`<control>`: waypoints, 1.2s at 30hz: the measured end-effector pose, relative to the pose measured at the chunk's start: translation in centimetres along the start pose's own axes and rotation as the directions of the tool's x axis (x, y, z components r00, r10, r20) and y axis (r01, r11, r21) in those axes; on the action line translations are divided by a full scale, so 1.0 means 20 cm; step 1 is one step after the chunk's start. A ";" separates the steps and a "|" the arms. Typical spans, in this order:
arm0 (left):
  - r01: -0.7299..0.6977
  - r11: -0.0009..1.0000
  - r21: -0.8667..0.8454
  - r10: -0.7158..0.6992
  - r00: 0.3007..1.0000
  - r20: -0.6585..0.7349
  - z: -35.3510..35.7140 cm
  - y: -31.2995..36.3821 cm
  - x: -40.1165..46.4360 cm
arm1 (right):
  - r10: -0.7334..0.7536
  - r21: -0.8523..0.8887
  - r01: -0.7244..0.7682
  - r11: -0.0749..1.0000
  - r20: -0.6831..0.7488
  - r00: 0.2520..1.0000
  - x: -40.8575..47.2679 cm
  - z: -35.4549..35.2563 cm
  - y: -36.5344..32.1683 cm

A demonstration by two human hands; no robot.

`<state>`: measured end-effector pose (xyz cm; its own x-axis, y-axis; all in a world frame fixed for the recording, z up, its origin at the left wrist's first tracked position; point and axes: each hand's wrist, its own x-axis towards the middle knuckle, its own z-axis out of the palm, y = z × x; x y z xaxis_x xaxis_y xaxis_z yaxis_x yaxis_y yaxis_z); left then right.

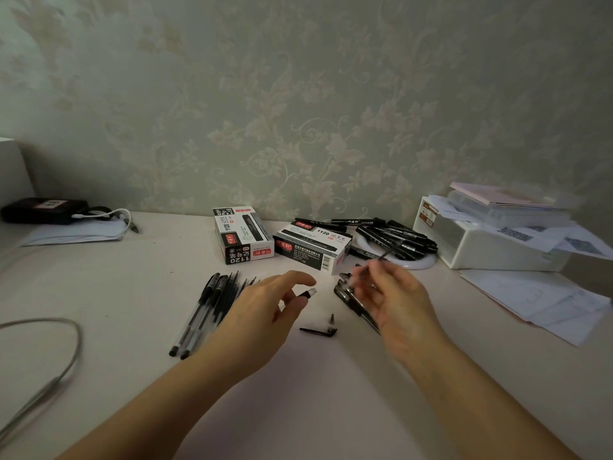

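Observation:
My left hand (262, 313) hovers over the middle of the table and pinches a pen barrel (308, 293), whose black grip and clear end stick out from the fingers. My right hand (388, 293) holds a thin pen refill (371, 265) that points up and to the right, blurred by motion. Under the right hand lie a few black pens (348, 295). A black pen cap (319, 331) and a small pen tip (331, 318) lie on the table between the hands. Several pens and refills (212, 300) lie in a row left of the left hand.
Two black-and-white marker boxes (243, 234) (313, 247) stand behind the hands, with a pile of black markers (394, 239) to their right. A white box (491, 244) with papers sits at the right, loose sheets (537, 300) in front. A grey cable (49, 370) loops at the left.

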<state>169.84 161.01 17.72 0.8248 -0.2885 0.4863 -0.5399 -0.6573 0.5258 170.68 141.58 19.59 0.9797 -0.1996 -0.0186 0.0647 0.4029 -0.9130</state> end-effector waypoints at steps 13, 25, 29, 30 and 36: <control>0.226 0.962 0.151 -0.209 0.971 -0.119 -0.03 -0.08 0.01 | -0.380 -0.996 0.044 -0.072 0.068 0.922 0.16 -0.32 -0.06; 0.474 0.800 0.367 -0.466 0.877 -0.116 -0.15 -0.13 -0.01 | -0.456 -0.971 0.238 -0.029 0.225 0.861 0.11 -0.23 -0.06; 0.450 0.789 0.419 -0.484 0.875 -0.027 -0.14 -0.10 -0.01 | -0.438 -0.907 0.421 0.000 0.379 0.815 0.03 -0.11 0.00; 0.447 0.782 0.434 -0.488 0.873 -0.018 -0.14 -0.10 -0.01 | -0.437 -0.895 0.446 -0.006 0.404 0.804 0.02 -0.09 0.01; 0.443 0.728 0.523 -0.499 0.866 -0.039 -0.14 -0.06 -0.02 | -0.415 -0.860 0.510 0.021 0.457 0.787 0.00 -0.06 0.06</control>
<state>169.74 163.98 18.86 0.9770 0.1051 0.1855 0.0601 -0.9705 0.2334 170.61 140.95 18.04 0.8309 0.0836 0.5502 0.3378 -0.8615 -0.3791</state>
